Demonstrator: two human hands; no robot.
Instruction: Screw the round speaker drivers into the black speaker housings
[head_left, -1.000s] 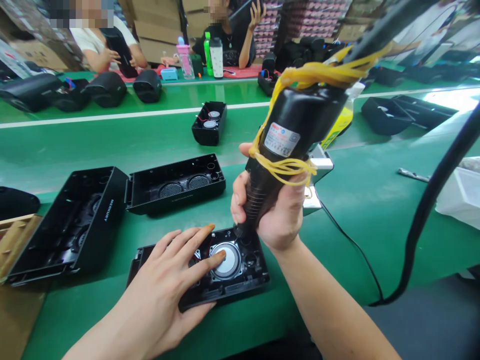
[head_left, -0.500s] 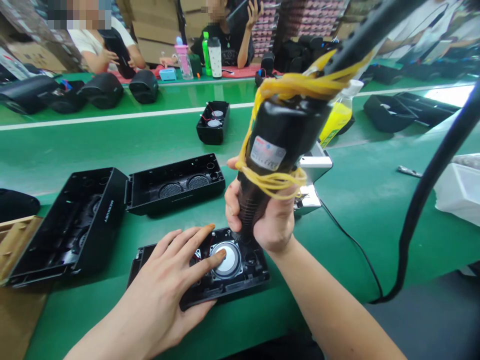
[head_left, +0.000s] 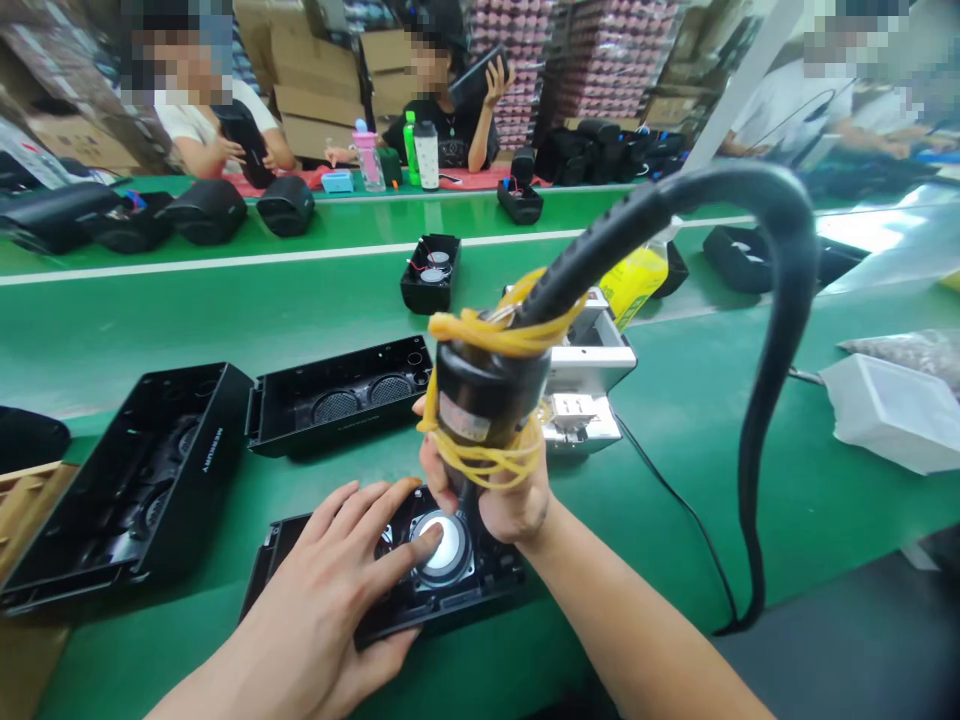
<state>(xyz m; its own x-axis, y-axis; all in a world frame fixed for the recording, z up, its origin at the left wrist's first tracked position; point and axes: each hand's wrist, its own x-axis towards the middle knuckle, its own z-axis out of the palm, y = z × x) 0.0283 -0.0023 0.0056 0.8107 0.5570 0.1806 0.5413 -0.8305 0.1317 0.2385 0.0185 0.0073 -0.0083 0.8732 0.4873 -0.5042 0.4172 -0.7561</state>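
Note:
My right hand (head_left: 517, 505) is wrapped round a black electric screwdriver (head_left: 491, 375) with yellow rubber bands on it. A thick black cord (head_left: 757, 400) loops from its top end. The tool points down at a black speaker housing (head_left: 491, 585); my hand and the tool's body hide its tip. My left hand (head_left: 330, 580) holds the housing, thumb along the near wall and fingers across the top. Its index fingertip rests on a round speaker driver (head_left: 452, 545) with a white cone, set in the housing. A second driver is mostly behind my fingers.
Two other black housings (head_left: 180, 440) (head_left: 345, 395) lie to the left and behind. A metal device (head_left: 592, 365) stands behind the screwdriver, near a yellow bottle (head_left: 634, 280). At right is a white plastic bin (head_left: 889, 410). Across the green table, people (head_left: 450, 120) handle black speakers.
The screwdriver and my right hand have moved lower and left, nearer the housing, and the cord's loop now shows. My left hand keeps its hold on the housing. The view has tilted slightly upward.

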